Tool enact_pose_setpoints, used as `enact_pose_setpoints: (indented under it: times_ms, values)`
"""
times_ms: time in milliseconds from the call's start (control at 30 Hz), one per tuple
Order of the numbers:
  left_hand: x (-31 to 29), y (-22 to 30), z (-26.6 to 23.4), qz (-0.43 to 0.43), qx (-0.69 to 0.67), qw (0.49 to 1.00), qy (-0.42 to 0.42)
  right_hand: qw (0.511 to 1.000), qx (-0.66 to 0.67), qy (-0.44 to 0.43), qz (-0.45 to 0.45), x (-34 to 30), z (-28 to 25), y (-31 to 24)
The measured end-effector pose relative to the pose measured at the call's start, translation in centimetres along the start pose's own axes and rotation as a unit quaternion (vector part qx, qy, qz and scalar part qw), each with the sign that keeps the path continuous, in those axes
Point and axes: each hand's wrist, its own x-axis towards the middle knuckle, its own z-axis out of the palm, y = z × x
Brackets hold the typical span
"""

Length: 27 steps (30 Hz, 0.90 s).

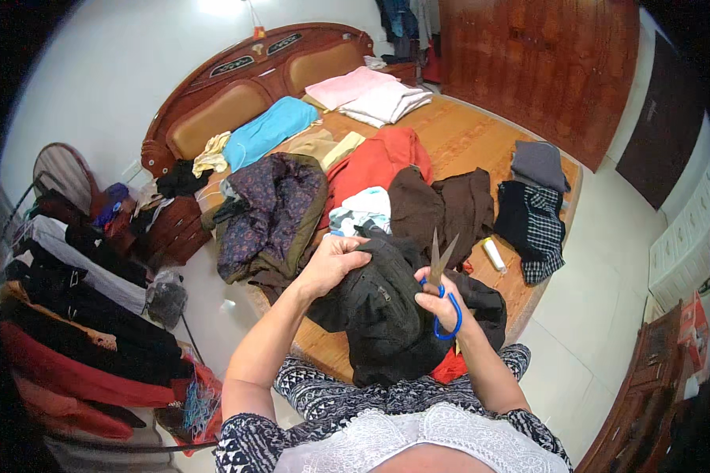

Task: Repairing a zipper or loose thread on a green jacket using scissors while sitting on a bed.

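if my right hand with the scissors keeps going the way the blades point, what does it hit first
Probably the brown garment just beyond the blade tips of the scissors in your right hand; depth is unclear, so they may pass above it.

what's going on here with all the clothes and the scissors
A person stands at a bed strewn with clothes. Their left hand grips the top of a black garment held up in front of them. Their right hand holds blue-handled scissors, blades open and pointing up beside the garment. A red garment, a dark patterned jacket and folded piles lie on the bed behind; more dark clothes hang at the left.
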Motion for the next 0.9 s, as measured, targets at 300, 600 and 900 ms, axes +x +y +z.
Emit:
enact_pose_setpoints:
  times_ms: [300, 600, 900]
  values:
    - [-3.7, -0.7, 1.0, -0.091, -0.206, 0.973, -0.05, 0.996, 0.076, -0.009, -0.049, 4.0, -1.4, -4.3]
    - [-4.0, -4.3, 3.0, -0.177, -0.271, 0.946, 0.02, 0.994, -0.034, -0.087, -0.055, 7.9, -2.3, -1.1]
    - [-3.6, -4.8, 5.3, -0.148, -0.294, 0.942, 0.071, 0.91, -0.264, 0.249, -0.199, 3.2, -2.9, -3.6]
